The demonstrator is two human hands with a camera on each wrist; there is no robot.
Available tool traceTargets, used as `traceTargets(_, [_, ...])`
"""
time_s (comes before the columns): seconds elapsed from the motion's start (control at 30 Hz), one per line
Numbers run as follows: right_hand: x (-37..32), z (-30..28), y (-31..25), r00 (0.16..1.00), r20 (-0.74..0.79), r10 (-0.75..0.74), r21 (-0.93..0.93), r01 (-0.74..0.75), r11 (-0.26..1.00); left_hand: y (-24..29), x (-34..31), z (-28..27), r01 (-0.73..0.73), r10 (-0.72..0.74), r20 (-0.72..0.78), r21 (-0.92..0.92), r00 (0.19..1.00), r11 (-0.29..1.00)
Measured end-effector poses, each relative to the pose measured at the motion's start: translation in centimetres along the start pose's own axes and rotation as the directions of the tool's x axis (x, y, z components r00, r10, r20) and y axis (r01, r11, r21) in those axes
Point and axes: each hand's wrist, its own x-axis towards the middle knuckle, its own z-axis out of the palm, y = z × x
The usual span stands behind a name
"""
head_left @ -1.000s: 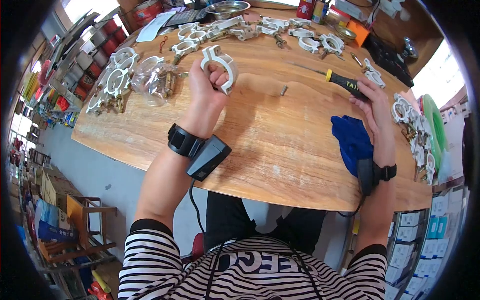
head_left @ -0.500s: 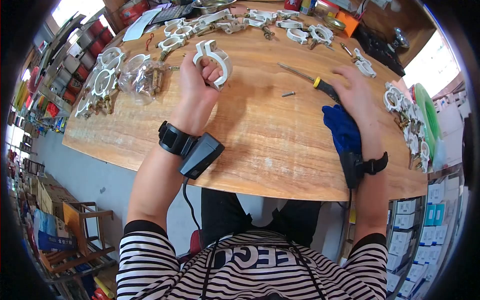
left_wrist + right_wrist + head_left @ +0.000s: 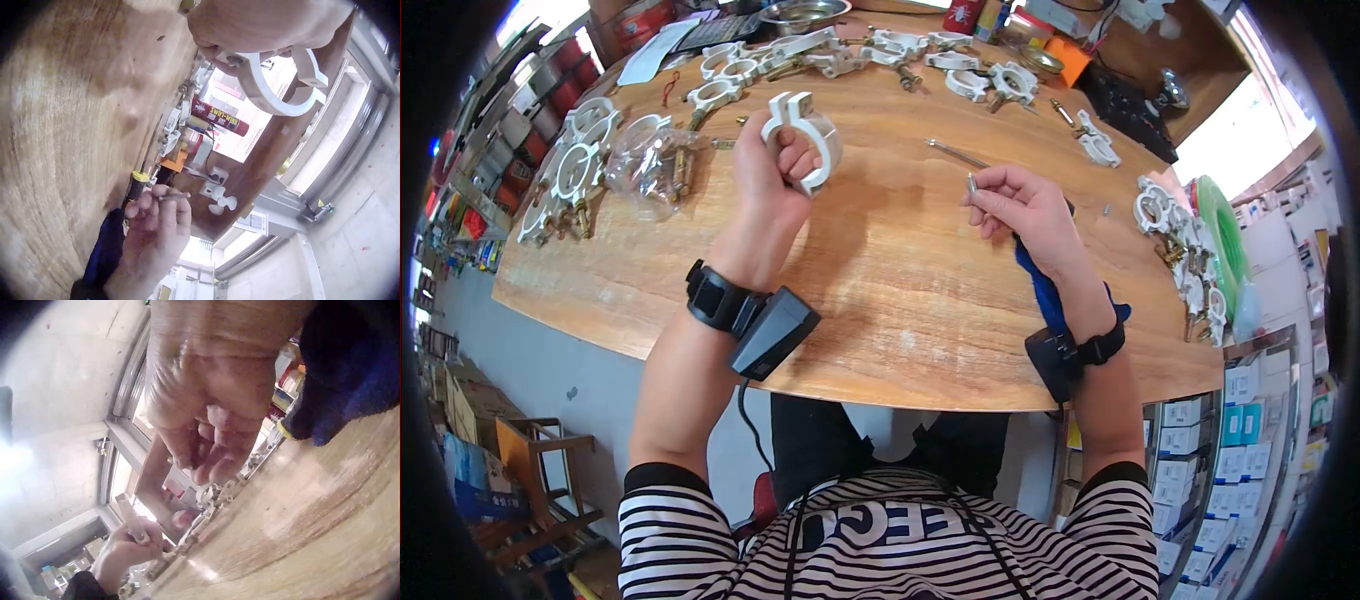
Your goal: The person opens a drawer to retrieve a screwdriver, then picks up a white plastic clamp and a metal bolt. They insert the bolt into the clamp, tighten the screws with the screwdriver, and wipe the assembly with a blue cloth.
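In the head view my left hand [image 3: 770, 180] holds a white ring-shaped pipe clamp [image 3: 830, 150] above the table, fingers curled through the ring. The clamp's split ends point up and away from the palm. My right hand [image 3: 1040, 215] pinches a small metal screw [image 3: 972, 184] between thumb and fingertips, upright in this view. Behind that hand lies a screwdriver [image 3: 956, 153], its shaft showing and most of its handle hidden. The left wrist view shows the screw [image 3: 175, 196] at the right fingertips. A blue glove [image 3: 1043, 290] lies beneath the right wrist.
Several white clamps with brass-coloured bolts [image 3: 805, 55] line the table's back edge, with more at the left [image 3: 578, 172] and right [image 3: 1155, 208]. A clear plastic bag of bolts [image 3: 650, 170] lies left of my left hand. Green coiled tubing [image 3: 1220, 230] stands at the right edge.
My right hand has let go of the screwdriver, leaving it on the table, and has picked up the small screw from the tabletop. The left hand still holds the clamp.
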Motion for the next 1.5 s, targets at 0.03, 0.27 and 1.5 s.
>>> traceTargets(0.03, [-0.1, -0.1, 0.1, 0.997, -0.002, -0.082, 0.171, 0.081, 0.982, 0.2, 0.3, -0.4, 0.012, -0.014, 0.033, 0.049, 0.999, 0.999])
traceTargets(0.27, [-0.7, -0.5, -0.6, 0.983, 0.034, -0.182, 0.560, 0.131, 0.818, 0.0, 0.1, 0.0, 0.017, -0.015, -0.041, 0.060, 0.999, 0.998])
traceTargets(1.5, [2.6, -9.5, 6.9, 0.807, -0.573, -0.146, -0.338, -0.070, 0.939, -0.9, -0.3, 0.2, 0.278, -0.298, 0.105, 0.169, 0.949, 0.946])
